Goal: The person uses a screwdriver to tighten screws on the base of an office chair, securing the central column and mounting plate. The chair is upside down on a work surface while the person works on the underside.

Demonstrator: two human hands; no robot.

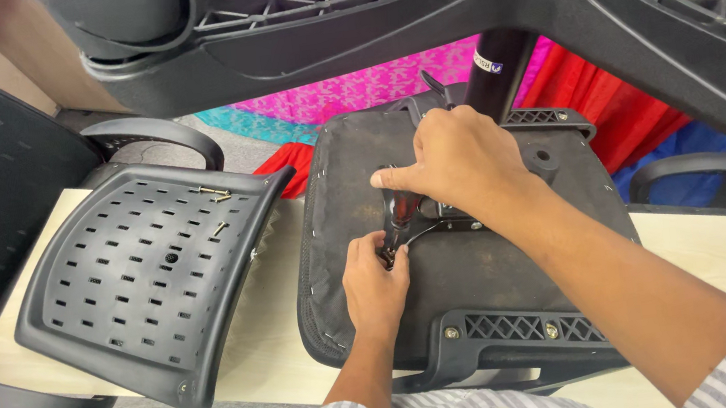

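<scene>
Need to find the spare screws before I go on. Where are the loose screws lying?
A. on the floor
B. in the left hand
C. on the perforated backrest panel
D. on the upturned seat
C: several loose screws lie on the upper part of the perforated backrest panel, left of the upturned seat where both hands work.
</scene>
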